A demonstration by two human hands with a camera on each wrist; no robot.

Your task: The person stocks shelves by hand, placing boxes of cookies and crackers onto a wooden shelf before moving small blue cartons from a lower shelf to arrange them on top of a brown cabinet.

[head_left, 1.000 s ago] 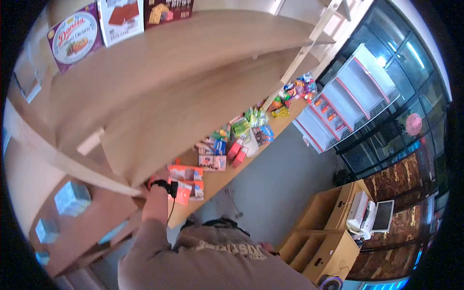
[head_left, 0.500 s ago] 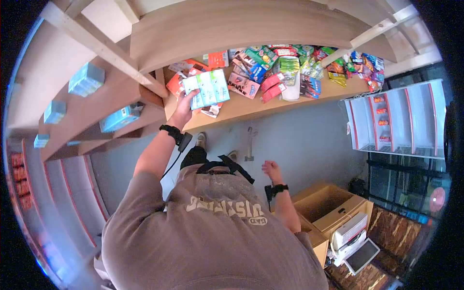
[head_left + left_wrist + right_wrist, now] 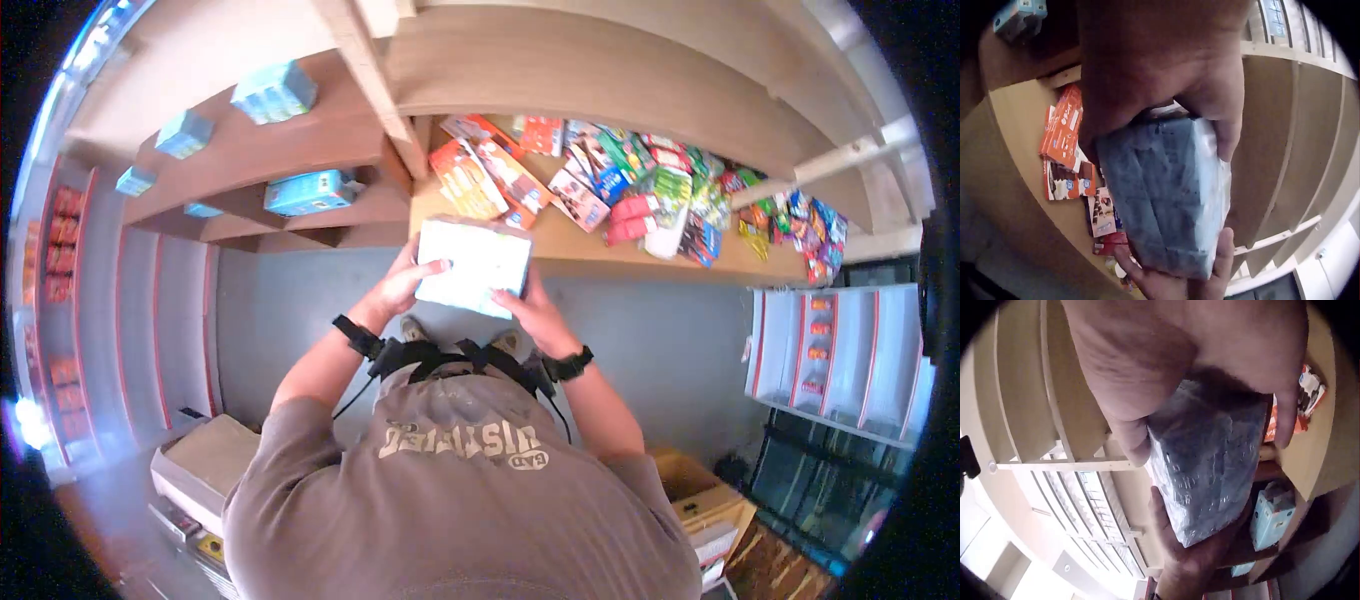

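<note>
A plastic-wrapped block-shaped pack [image 3: 472,268], bright white on its upper face, is held between both hands in front of the body. Its pale blue wrapped face [image 3: 1160,194] fills the middle of the left wrist view. The left hand [image 3: 400,285] grips one side, thumb lying over the upper face. On the opposite side, the right hand [image 3: 540,315] grips it, its thumb also on top. In the right wrist view, crinkled clear film shines on the pack [image 3: 1210,469]. Just beyond the hands, orange snack boxes [image 3: 470,185] lie on the wooden shelf.
Several snack packets [image 3: 690,190] are heaped along the lower shelf [image 3: 590,255]. Light-blue packs [image 3: 275,95] stand on wooden shelves at the left, with a larger blue pack [image 3: 310,192] lower down. A white rack [image 3: 840,350] stands at the right.
The left hand was by the orange boxes, then held up the pack alone. It has since drawn the pack toward the body, and the right hand has come up and gripped it too.
</note>
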